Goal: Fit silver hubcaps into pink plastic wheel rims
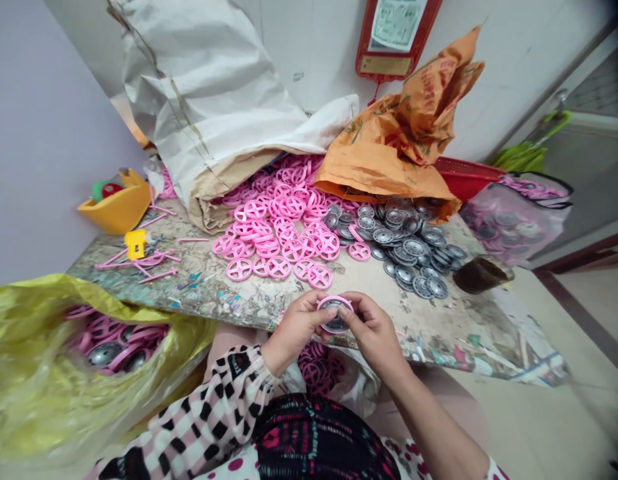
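Both hands, left (295, 329) and right (379, 331), pinch a pink-rimmed grey disc (335, 315) above the table's near edge (283, 323) — seemingly joined — while loose pink rings (279, 268) and grey discs (413, 247) lie beyond, unpaired.

The worn, paint-flecked bench (229, 297) carries a heap of pink rings (281, 230), a pile of gray discs (409, 247) just beside it, pink sticks (139, 265), a yellow clip (135, 245), a yellow container (116, 205) and a dark cup (481, 274).
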{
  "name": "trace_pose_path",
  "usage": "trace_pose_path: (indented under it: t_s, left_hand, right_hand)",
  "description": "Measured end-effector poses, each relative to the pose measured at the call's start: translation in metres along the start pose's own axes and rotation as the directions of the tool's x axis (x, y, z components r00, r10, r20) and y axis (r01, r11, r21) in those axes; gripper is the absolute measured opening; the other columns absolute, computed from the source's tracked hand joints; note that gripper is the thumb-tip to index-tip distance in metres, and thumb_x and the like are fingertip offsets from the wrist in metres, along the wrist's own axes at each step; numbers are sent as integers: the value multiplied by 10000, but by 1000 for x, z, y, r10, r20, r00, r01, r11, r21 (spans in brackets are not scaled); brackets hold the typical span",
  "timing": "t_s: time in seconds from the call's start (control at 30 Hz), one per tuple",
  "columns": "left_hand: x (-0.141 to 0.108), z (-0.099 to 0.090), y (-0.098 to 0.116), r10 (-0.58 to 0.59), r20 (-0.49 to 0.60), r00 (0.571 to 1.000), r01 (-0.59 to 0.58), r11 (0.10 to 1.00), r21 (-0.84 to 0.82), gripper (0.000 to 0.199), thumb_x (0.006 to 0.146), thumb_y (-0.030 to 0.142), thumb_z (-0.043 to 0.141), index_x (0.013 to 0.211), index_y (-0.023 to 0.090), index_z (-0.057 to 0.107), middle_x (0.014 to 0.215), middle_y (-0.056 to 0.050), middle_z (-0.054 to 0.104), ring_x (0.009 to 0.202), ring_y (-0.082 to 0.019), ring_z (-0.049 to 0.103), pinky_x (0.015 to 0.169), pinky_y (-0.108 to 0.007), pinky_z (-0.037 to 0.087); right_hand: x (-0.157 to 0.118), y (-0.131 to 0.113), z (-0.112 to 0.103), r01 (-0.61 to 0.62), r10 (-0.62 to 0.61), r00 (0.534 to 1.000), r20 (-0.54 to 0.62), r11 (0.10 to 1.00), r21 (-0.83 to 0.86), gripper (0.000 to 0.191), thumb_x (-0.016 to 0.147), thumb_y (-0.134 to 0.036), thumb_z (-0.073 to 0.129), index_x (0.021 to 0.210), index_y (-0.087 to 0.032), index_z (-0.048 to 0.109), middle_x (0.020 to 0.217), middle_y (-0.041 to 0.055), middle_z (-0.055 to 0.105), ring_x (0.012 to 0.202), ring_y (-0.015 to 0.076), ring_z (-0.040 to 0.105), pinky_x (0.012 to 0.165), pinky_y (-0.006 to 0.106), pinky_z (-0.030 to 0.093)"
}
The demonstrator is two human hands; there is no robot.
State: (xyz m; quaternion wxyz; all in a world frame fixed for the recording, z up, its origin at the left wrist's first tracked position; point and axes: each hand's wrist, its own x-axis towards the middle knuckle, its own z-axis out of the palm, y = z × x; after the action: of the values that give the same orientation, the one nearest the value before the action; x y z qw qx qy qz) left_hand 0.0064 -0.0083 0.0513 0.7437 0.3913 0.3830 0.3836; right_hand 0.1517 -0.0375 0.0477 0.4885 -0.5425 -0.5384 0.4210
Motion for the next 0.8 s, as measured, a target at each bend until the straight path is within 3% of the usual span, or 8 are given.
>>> trace_pose_path:
  t_s: [0.1,0.23,0.33,0.4,0.53,0.67,0.8]
  left_hand:
    - [1,-1,-6,1,-17,1000,0,998,55,339,627,365,739,824,148,570,673,18,585,512,-102,538,441,-204,439]
    - [5,-11,-16,-45,9,999,42,965,258,319,658,375,699,846,154,566,651,19,571,521,-109,533,447,-203,424]
    - [8,-21,-20,-19,-32,999,31,902,431,357,687,334,683,981,159,582,654,23,568,533,-103,532,484,-201,423]
    - [11,-28,-21,-12,-79,997,46,893,449,373,704,322,663,1032,171,567,673,27,567,526,-100,533,494,-208,430]
    - [17,-35,-21,18,-143,989,38,924,380,307,712,327,639,973,181,571,684,40,537,509,-90,528,491,-211,438]
    - [18,-33,-20,2,-191,982,61,944,323,285,702,317,638,941,179,568,666,48,523,490,-84,521,490,-214,442]
    - [17,-32,-18,-8,-210,978,75,947,312,246,711,291,614,922,175,563,644,48,519,491,-86,507,495,-214,434]
  right_hand:
    - [-2,12,5,-51,54,997,-45,996,73,256,796,-396,616,959,-199,616,811,21,646,733,170,578,684,274,464]
    - [-8,36,-1,-103,102,994,40,994,22,285,789,-413,605,984,-206,611,813,19,630,738,175,569,700,294,457]
    - [-17,50,-16,-80,104,983,148,983,-162,233,795,-380,588,942,-207,637,858,33,629,798,194,574,746,321,451]
    - [-23,54,-26,-28,100,973,206,944,-328,208,805,-356,584,938,-213,652,883,40,619,829,202,573,767,329,443]
    - [-16,49,-33,77,12,988,152,823,-563,223,864,-350,531,1000,-219,650,910,48,586,799,189,570,761,319,430]
    - [15,41,-15,168,-83,983,162,752,-638,213,908,-326,480,977,-225,654,882,39,559,815,177,569,752,282,421]
    - [52,39,14,166,-84,986,145,612,-773,249,919,-315,479,1108,-233,617,973,54,514,791,166,551,687,259,407]
